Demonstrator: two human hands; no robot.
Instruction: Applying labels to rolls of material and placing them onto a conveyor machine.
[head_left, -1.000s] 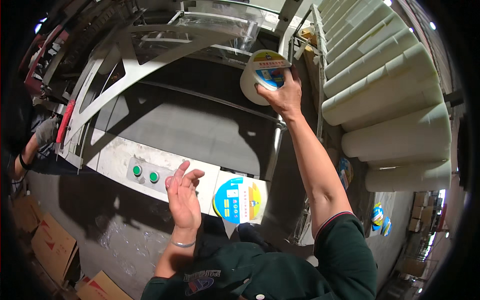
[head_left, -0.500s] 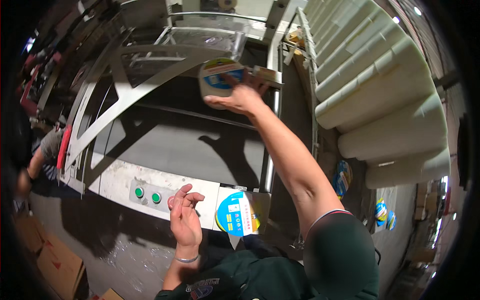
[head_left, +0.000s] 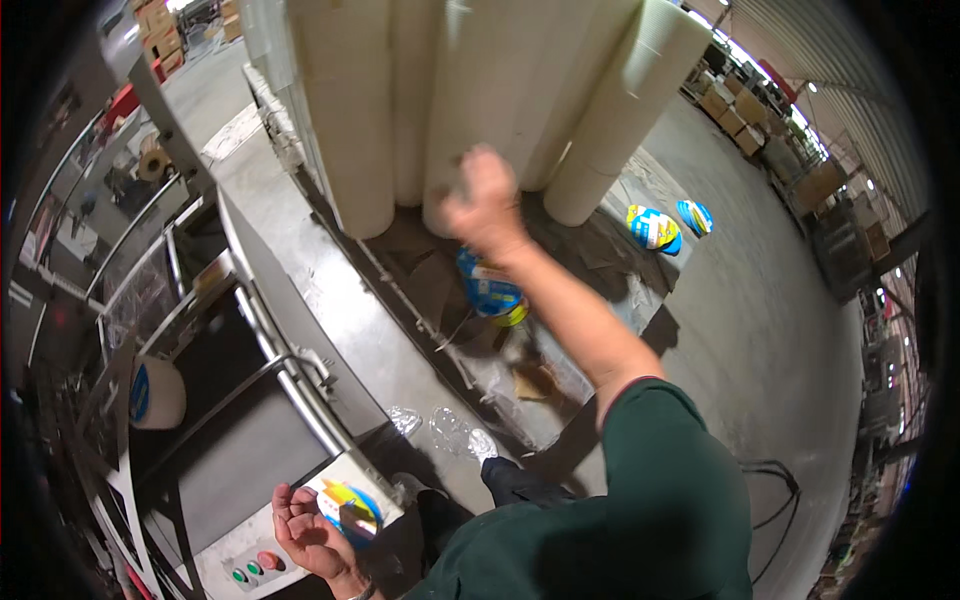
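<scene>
My right hand (head_left: 485, 205) reaches out in front of tall white rolls (head_left: 500, 80); it is smeared by motion, so its fingers and any contact with a roll are unclear. Below it lies a blue and yellow round label stack (head_left: 488, 285), partly covered by my forearm. My left hand (head_left: 312, 535) is palm up with loosely bent fingers and nothing in it. Beside that hand, a round blue, yellow and white label (head_left: 352, 508) rests on the corner of the machine's white panel (head_left: 215, 550). A short white roll (head_left: 165, 395) with a blue label sits on the machine's dark bed.
Green and red push buttons (head_left: 254, 568) sit on the panel near my left hand. A metal rail (head_left: 290, 390) edges the machine. More label stacks (head_left: 655, 230) lie beyond the rolls, right of my arm. Clear plastic film (head_left: 455, 432) and a black cable (head_left: 785, 490) lie on the floor.
The view has swung right toward the rolls. My right hand has left the short roll on the machine and moved over to the tall rolls. My left hand stays near the panel.
</scene>
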